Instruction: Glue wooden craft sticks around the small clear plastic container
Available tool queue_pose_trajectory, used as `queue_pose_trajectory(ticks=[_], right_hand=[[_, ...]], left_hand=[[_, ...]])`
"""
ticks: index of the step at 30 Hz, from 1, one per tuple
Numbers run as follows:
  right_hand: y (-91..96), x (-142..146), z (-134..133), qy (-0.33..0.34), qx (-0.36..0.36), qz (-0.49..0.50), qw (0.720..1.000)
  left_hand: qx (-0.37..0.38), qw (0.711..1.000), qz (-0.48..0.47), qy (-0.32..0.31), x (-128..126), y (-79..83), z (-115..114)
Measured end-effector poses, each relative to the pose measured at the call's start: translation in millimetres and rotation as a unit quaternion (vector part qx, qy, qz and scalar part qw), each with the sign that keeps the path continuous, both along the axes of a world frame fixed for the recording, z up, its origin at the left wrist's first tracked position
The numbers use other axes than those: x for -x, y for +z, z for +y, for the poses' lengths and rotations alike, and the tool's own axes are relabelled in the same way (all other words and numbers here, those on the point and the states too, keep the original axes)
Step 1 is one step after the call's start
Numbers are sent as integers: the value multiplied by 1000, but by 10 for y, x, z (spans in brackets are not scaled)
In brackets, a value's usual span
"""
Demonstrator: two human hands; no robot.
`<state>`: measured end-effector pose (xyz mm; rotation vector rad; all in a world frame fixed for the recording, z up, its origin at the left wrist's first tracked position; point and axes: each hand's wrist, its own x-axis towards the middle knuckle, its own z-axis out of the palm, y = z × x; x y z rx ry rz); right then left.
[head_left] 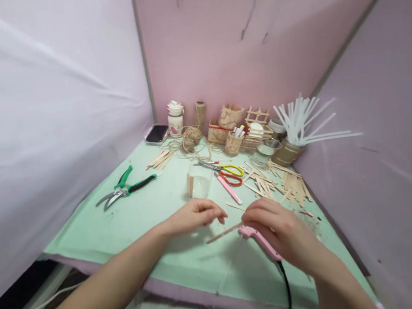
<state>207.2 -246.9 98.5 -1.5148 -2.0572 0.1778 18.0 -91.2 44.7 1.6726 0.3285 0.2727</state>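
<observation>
My right hand [278,227] grips a pink glue gun [260,239] with a black cord running down toward me. Its nozzle points left at a thin wooden stick [223,233] that lies flat on the green table [146,218]. My left hand [197,214] hovers just above the stick's far end, fingers curled together in a loose pinch; whether it holds anything I cannot make out. A small clear cup [199,184] stands just beyond the left hand.
Green-handled pliers [125,187] lie at the left. Yellow and red scissors [229,172], a pink knife [229,189] and loose wooden sticks [285,183] sit to the right. Twine [191,139], a phone [156,133], jars and white glue sticks [303,123] line the back.
</observation>
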Motion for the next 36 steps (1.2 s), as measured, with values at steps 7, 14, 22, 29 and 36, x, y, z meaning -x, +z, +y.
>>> queue_pose_trajectory(ticks=[7, 14, 22, 29, 36], right_hand=[[-428, 194, 43, -130, -9, 204, 970], [-830, 560, 116, -253, 8, 587, 769], [-900, 843, 159, -260, 35, 506, 821], [-819, 539, -76, -310, 19, 275, 910], [-973, -202, -497, -374, 100, 2, 922]], left_hand=[[195, 971, -44, -129, 70, -185, 82], [160, 965, -203, -39, 63, -166, 27], [-88, 968, -220, 80, 54, -159, -82], [-221, 955, -195, 35, 70, -144, -146], [-310, 931, -190, -37, 17, -249, -173]])
